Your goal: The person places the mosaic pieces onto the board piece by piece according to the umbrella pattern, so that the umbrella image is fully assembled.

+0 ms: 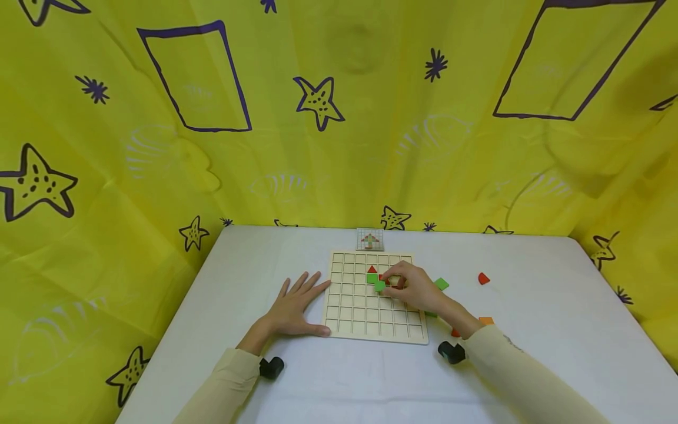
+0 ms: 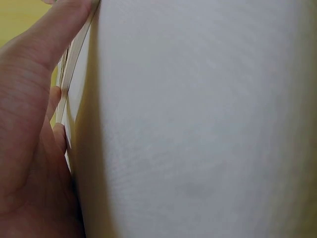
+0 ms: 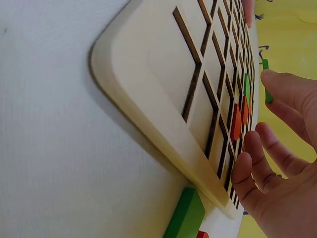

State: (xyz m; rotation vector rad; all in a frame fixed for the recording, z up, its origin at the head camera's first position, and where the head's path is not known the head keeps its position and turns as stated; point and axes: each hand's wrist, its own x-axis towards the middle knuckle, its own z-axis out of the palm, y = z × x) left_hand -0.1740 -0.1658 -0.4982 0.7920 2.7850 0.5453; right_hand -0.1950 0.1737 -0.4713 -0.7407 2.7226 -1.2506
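Observation:
A wooden grid board lies on the table. My right hand pinches a green square tile over the board's upper middle; in the right wrist view the tile is held between thumb and forefinger above the grid. Beside it on the board sit a red triangle tile, a green square tile below that, and red pieces partly hidden by the right hand. My left hand is spread on the table, with its thumb and fingertips at the board's left edge.
Behind the board lies a small pattern card. Loose pieces lie to the right: a green one, a red quarter-round one and an orange one. Another green piece lies against the board's right edge. A yellow curtain hangs behind the table.

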